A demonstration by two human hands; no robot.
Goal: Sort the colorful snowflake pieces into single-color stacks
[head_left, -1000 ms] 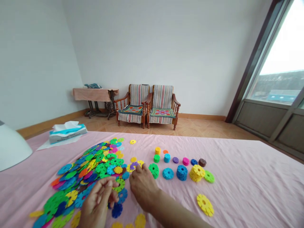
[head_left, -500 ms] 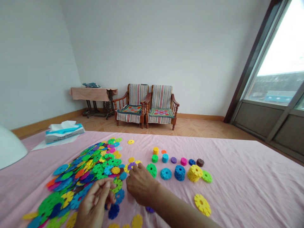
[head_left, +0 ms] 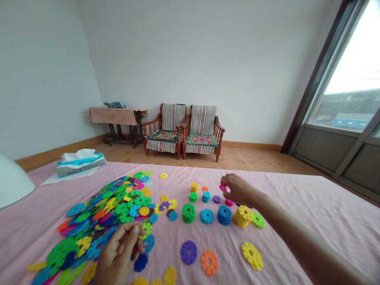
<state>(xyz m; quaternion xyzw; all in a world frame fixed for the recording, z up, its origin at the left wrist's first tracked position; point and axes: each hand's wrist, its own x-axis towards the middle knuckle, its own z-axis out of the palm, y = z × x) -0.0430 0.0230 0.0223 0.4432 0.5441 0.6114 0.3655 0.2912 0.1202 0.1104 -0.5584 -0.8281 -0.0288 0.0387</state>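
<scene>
My right hand (head_left: 239, 189) pinches a small pink notched disc (head_left: 223, 187) between its fingertips, above the small pink stack (head_left: 229, 202). To its left lie a purple disc (head_left: 217, 199), a light blue stack (head_left: 206, 196) and a small green stack (head_left: 193, 197). Nearer me are larger stacks in green (head_left: 189, 213), blue (head_left: 224, 215) and yellow (head_left: 243, 216). My left hand (head_left: 121, 249) hovers by the right edge of a mixed heap of discs (head_left: 121, 202), thumb and fingers pressed together. Whatever those fingers may hold cannot be made out.
Single large discs in purple (head_left: 189, 252), orange (head_left: 209, 262) and yellow (head_left: 252, 256) lie in front on the pink cloth (head_left: 285, 237). A tissue box (head_left: 80, 163) and a white rounded object (head_left: 13, 184) are at left. Two wooden armchairs (head_left: 203, 132) stand beyond.
My right hand has moved right and away from the heap's edge to the small stacks, with the pink disc in its fingers. My left hand has stayed in place.
</scene>
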